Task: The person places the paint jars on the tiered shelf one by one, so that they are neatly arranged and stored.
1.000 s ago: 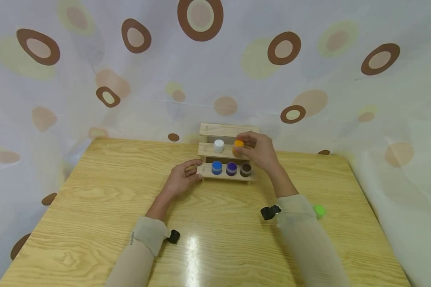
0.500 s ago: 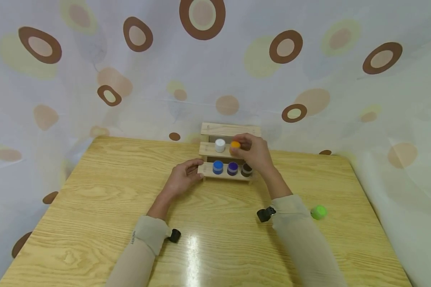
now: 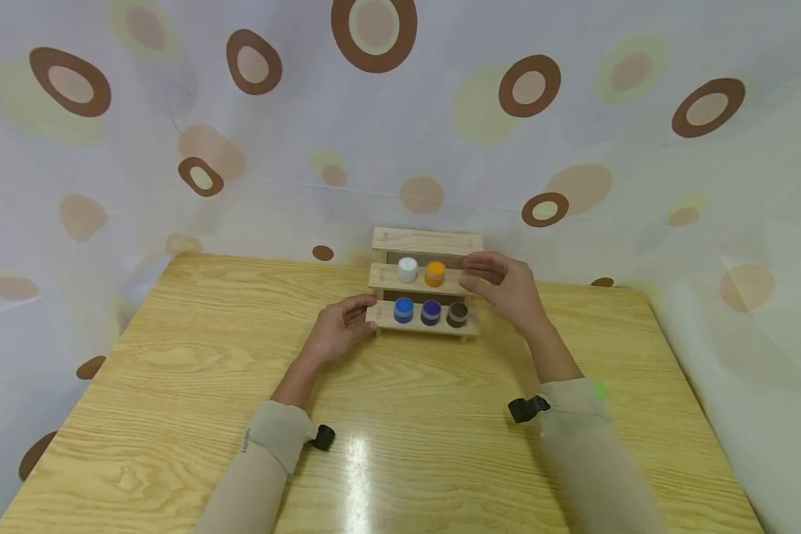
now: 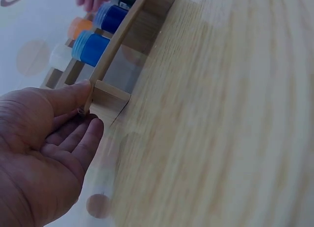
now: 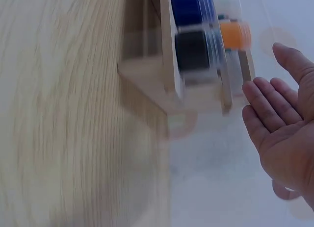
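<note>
A three-tier wooden rack (image 3: 420, 242) stands at the back of the table. On its lowest tier are a blue paint pot (image 3: 403, 311), a purple paint pot (image 3: 430, 313) and a dark brown paint pot (image 3: 457, 315). A white paint pot (image 3: 407, 270) and an orange paint pot (image 3: 434, 274) sit side by side on the middle tier. My left hand (image 3: 334, 330) pinches the lowest tier's left end, thumb over the board's end (image 4: 93, 92) in the left wrist view. At the rack's right end, my right hand (image 3: 507, 289) is empty, fingers extended (image 5: 267, 107) in the right wrist view.
A light green pot (image 3: 601, 390) on the table is mostly hidden behind the right sleeve. Behind the rack hangs a white cloth (image 3: 274, 215) with brown and beige rings. The wooden table (image 3: 414, 445) reaches toward the body.
My right hand has set the orange paint pot on the middle tier, slightly left of before, let it go and drawn back to the right. The left hand keeps its hold on the rack.
</note>
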Available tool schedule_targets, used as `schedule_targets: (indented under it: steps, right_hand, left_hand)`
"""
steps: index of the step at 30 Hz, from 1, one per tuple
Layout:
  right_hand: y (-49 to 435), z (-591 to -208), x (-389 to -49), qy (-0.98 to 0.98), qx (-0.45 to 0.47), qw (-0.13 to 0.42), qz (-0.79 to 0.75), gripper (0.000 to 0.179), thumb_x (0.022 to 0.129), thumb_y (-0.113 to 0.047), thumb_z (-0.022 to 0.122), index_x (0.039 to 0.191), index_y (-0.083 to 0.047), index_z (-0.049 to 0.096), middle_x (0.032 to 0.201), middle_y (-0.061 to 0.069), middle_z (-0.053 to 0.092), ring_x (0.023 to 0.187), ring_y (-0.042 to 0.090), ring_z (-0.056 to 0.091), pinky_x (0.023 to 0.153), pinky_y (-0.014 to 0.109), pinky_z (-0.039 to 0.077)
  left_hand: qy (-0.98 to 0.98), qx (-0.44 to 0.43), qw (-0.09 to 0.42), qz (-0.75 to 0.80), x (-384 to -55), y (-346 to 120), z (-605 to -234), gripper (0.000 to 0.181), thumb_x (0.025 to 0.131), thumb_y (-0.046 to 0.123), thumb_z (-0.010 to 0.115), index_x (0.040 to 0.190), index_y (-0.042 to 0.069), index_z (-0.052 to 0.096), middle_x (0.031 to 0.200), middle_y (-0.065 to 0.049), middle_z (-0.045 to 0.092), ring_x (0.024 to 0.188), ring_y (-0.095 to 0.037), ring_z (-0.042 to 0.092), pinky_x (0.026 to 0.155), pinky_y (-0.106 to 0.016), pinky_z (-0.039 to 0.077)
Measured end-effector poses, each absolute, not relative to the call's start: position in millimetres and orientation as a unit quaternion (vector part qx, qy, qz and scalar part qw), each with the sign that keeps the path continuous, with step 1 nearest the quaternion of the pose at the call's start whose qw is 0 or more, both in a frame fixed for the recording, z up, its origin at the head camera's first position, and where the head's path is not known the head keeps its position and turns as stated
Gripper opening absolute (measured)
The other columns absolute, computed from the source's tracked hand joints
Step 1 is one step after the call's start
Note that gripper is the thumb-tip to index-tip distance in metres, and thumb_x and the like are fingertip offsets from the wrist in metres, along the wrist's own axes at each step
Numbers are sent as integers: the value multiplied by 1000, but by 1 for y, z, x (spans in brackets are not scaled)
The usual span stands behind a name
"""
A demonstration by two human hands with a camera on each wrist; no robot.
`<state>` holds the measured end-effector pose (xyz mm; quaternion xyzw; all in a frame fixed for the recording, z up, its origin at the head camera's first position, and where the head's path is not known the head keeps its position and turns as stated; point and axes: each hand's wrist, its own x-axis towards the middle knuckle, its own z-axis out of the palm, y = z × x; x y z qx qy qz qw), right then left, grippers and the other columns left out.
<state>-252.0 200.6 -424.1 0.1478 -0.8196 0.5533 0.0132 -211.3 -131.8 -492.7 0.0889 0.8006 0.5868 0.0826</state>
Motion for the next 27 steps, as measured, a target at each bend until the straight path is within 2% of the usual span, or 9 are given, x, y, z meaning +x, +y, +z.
schedule_targets:
  steps: [6,13,19,24,27]
  right_hand:
    - [241,-415,-234,-831,134,31,539,47,98,-21,79,139,-2,66,136,21,68,126,31,67,96,15,56]
    - [282,-415,-206,-838,127,55,527,45,99,-18,78,140,-3,66,135,18,68,122,12,68,96,14,56]
    - [310,-426,-181,-848,109,51,516,44,100,-16,77,140,-4,65,135,16,69,121,7,68,96,12,54]
    - [331,-435,-160,-860,98,46,499,44,101,-17,76,141,-3,64,132,3,71,121,6,67,93,12,55]
    - [343,-439,-149,-864,87,39,494,44,101,-18,76,141,-5,64,133,3,71,122,6,67,93,11,55]
  left_hand:
    - [802,86,80,586,-213,-137,-492,49,103,8,71,150,8,58,157,-12,53,148,-30,48,115,-34,49]
    - [800,87,84,588,-212,-139,-490,48,103,10,71,150,8,58,158,-12,52,149,-30,47,116,-35,48]
    - [811,88,78,573,-212,-137,-493,48,104,14,71,150,11,59,158,-10,53,149,-31,47,121,-43,44]
    - [813,91,81,570,-213,-134,-496,48,104,15,71,150,12,59,158,-9,53,149,-31,46,123,-46,41]
    - [811,93,82,572,-213,-132,-496,48,104,15,71,149,12,59,158,-9,53,150,-31,46,123,-46,40]
